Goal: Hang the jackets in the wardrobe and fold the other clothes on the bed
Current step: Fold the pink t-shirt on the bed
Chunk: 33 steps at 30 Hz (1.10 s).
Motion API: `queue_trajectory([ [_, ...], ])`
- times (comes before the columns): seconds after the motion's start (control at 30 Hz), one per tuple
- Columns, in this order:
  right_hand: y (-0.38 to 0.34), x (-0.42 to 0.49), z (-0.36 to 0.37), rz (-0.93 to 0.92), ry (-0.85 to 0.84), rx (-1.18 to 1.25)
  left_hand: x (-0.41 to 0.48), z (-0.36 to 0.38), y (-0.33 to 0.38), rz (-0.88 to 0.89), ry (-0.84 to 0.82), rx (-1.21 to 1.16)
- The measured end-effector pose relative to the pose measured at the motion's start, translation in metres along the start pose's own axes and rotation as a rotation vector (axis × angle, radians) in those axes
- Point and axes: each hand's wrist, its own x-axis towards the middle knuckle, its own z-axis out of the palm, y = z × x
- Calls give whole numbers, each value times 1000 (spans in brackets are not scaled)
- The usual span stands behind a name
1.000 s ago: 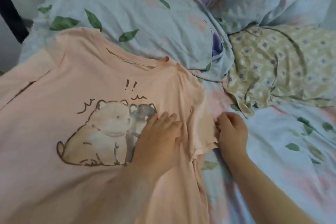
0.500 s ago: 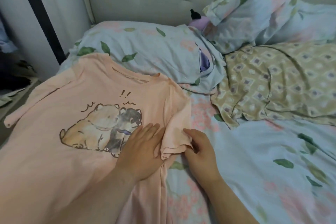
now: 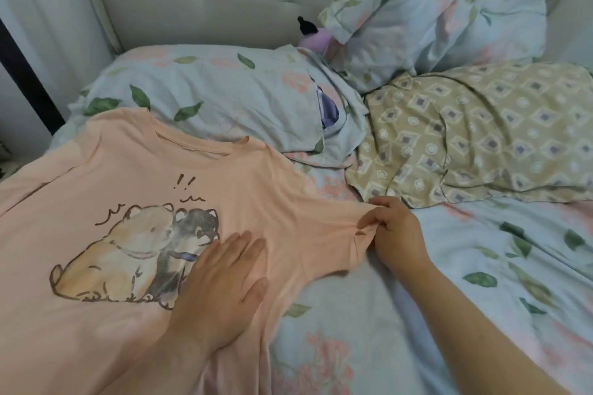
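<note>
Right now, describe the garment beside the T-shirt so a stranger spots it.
On the floral bed, look right, in front of the propped pillow. A crumpled garment lies there, right of the peach T-shirt. It alone is beige with a diamond print.

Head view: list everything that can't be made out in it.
All in the head view:
Peach T-shirt: hem and one sleeve cut off by the left and bottom edges.
Its bear print: lower right corner covered by the left hand.
Purple plush toy: mostly hidden behind the pillows.
Patterned beige garment: cut off by the right edge; type unclear.
Wardrobe and jackets: out of frame.
</note>
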Motion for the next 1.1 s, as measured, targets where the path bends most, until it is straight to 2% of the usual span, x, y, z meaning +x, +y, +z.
queue_trajectory([
  [0.1,5,4,-2,196,-20,118,0,3,0,-10,-11,8],
  [0.2,-9,12,-3,577,8,638,0,-1,2,-16,-18,-12],
  [0.23,-14,17,-5,684,-45,707,1,-2,3,-16,-24,-17],
  [0.27,-16,23,-5,732,-136,641,1,-2,3,-15,-24,-19],
  [0.3,-19,29,-5,742,-226,501,0,-2,4,-15,-20,-24],
  [0.37,-30,41,1,682,-291,223,0,-2,3,-23,-5,-42],
  [0.47,-57,66,12,467,-305,-43,1,1,3,-14,9,-47],
  [0.53,-73,82,25,348,-428,-188,2,0,2,-13,19,-54],
  [0.63,-81,94,36,333,-601,-396,0,-1,3,-13,1,-67],
  [0.7,-75,103,35,377,-558,-363,0,0,2,-9,1,-56],
  [0.73,-70,107,34,384,-477,-314,1,0,2,-11,3,-49],
  [0.83,-56,105,32,288,-271,-270,0,0,3,-19,-3,-53],
  [0.9,-50,96,28,351,-242,-104,0,1,2,-25,-2,-64],
  [0.97,-44,88,15,514,-294,59,1,4,0,-21,24,-75],
  [1.1,-41,86,-4,662,-623,39,1,5,0,-26,30,-73],
])
